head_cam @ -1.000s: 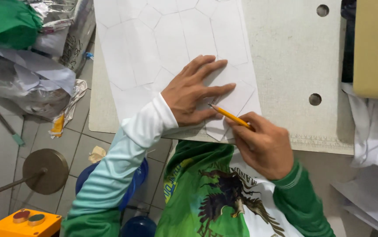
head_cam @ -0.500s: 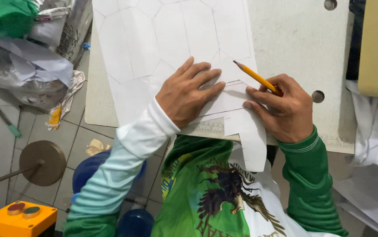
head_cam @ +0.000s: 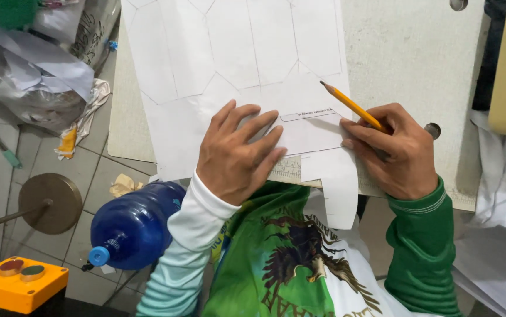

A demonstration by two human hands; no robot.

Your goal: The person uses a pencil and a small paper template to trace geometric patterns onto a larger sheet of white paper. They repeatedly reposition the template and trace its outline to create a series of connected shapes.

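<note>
Now right hand [head_cam: 397, 154] lifted pencil [head_cam: 351, 106] | left hand [head_cam: 236, 155] still pressing paper [head_cam: 235, 53]

— What carries the work on your side?

— I see a pale, speckled table top [head_cam: 405, 53] with round holes near its right edge. A large white paper sheet [head_cam: 235, 58] with drawn hexagon lines lies flat on it and hangs over the near edge. Under the paper, a ruler [head_cam: 288, 170] shows at that edge.

— And below the table?

— A grey tiled floor [head_cam: 88, 176]. On it I see a blue plastic bottle [head_cam: 132, 226] lying on its side, some crumpled paper scraps [head_cam: 125, 185], and a round metal disc [head_cam: 50, 202].
</note>
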